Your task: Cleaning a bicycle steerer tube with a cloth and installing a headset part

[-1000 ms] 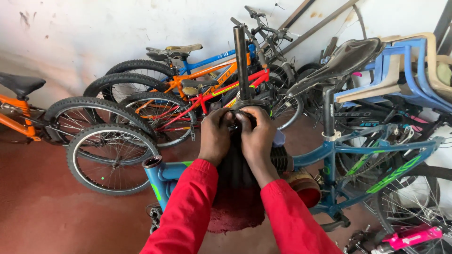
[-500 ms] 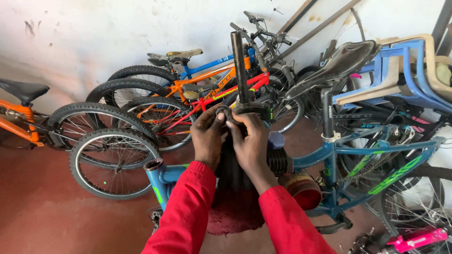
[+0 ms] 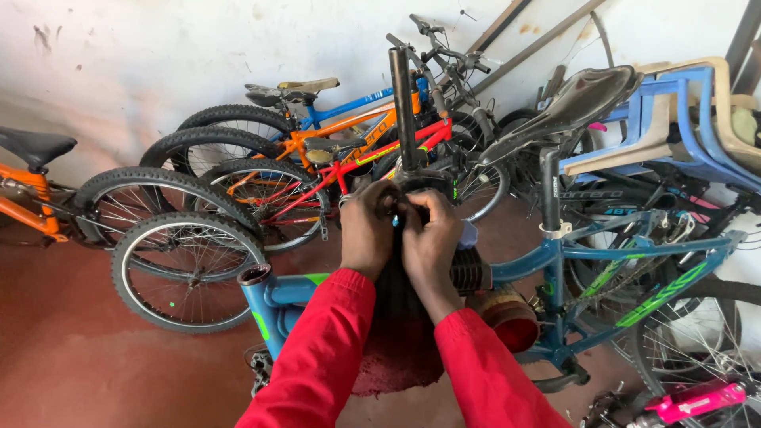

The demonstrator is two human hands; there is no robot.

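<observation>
Both hands, left [image 3: 366, 230] and right [image 3: 428, 238], are clamped round the fork [image 3: 404, 111] crown; we reckon we're mid-fitting, next needs a steady twist.

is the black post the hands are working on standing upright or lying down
Upright. The black post rises nearly straight above the left hand and right hand, both closed around its lower end.

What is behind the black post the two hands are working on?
Behind the black post stand a red bike, an orange bike and a blue one against the white wall. The left hand and right hand cover the post's base.
</observation>
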